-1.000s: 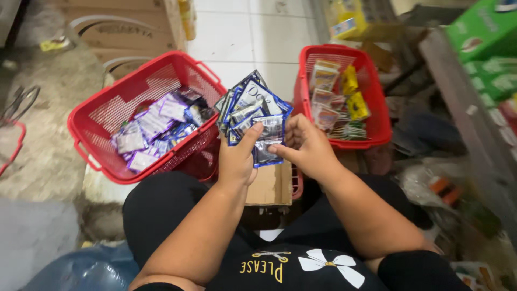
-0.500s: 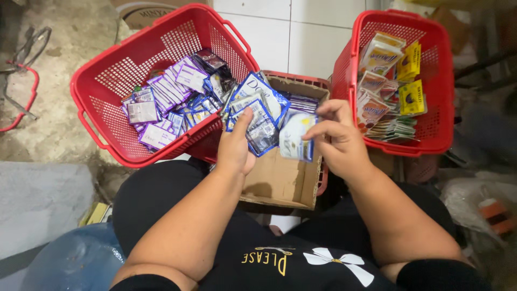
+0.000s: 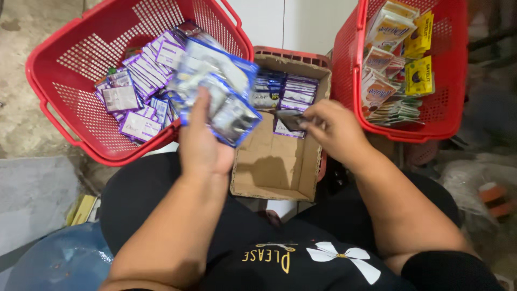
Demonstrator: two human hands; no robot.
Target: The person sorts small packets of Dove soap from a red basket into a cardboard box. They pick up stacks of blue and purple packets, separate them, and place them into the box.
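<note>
My left hand (image 3: 202, 145) grips a fanned stack of blue and silver sachets (image 3: 218, 89), held above the edge of the left red basket (image 3: 59, 70). My right hand (image 3: 334, 129) pinches one dark sachet (image 3: 288, 119) and lowers it into the open cardboard box (image 3: 274, 172) between my knees. A row of blue and purple sachets (image 3: 285, 91) stands packed at the far end of that box. The left basket holds several loose purple and blue sachets (image 3: 142, 81).
A second red basket (image 3: 431, 116) at the right holds yellow, orange and white packets. The box sits in a third red crate (image 3: 291, 54). A blue water jug (image 3: 59, 258) is at the lower left, and bags lie on the right floor.
The view has tilted down and closer. My right hand pulled one sachet off the stack and carried it down into the cardboard box. My left hand shifted left with the stack.
</note>
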